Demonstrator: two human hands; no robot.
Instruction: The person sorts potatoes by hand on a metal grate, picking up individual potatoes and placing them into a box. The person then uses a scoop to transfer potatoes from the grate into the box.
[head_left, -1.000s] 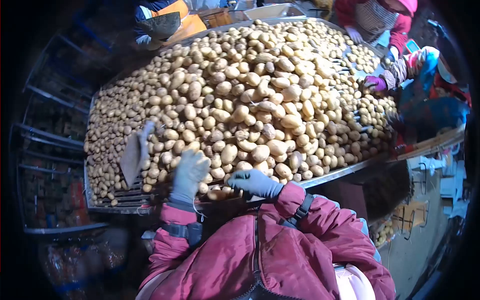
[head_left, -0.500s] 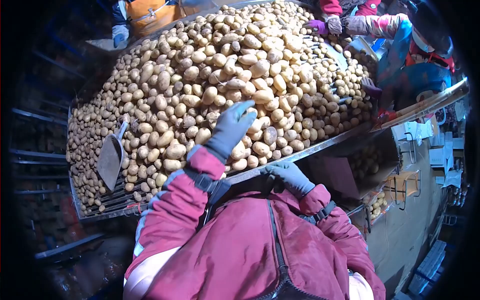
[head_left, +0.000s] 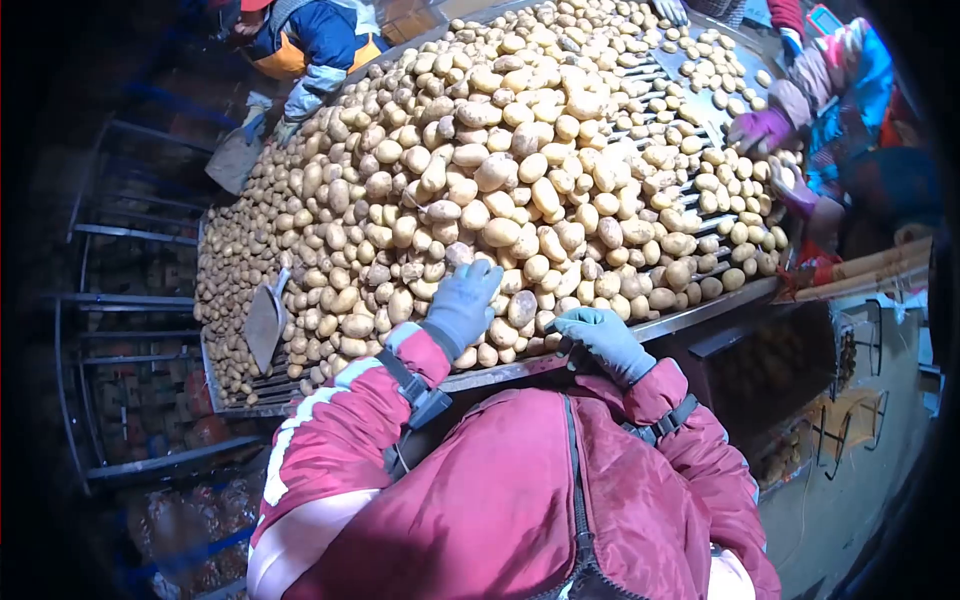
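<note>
A big heap of potatoes (head_left: 490, 175) covers a metal sorting table with slatted bars. My left hand (head_left: 463, 303), in a grey glove, rests on potatoes near the front rim, fingers stretched out and nothing seen in its grasp. At the table's front rim (head_left: 690, 318), close to my jacket, is my right hand (head_left: 606, 342), gloved too. Its fingers are bent together and point left; whether anything lies under them is hidden. A flat scoop (head_left: 265, 325) with a pale handle lies on the potatoes to the left.
Across the table at left, a co-worker's gloved hand (head_left: 287, 128) is beside another scoop (head_left: 236, 160). At right, a person in purple gloves (head_left: 762, 130) reaches over the potatoes. Metal rails (head_left: 140, 235) stand left, and a box of potatoes (head_left: 770, 365) sits below the right edge.
My left hand has lowered from above the heap onto potatoes nearer the rim. My right hand stays at the rim. The view has shifted, and the co-workers' hands have moved.
</note>
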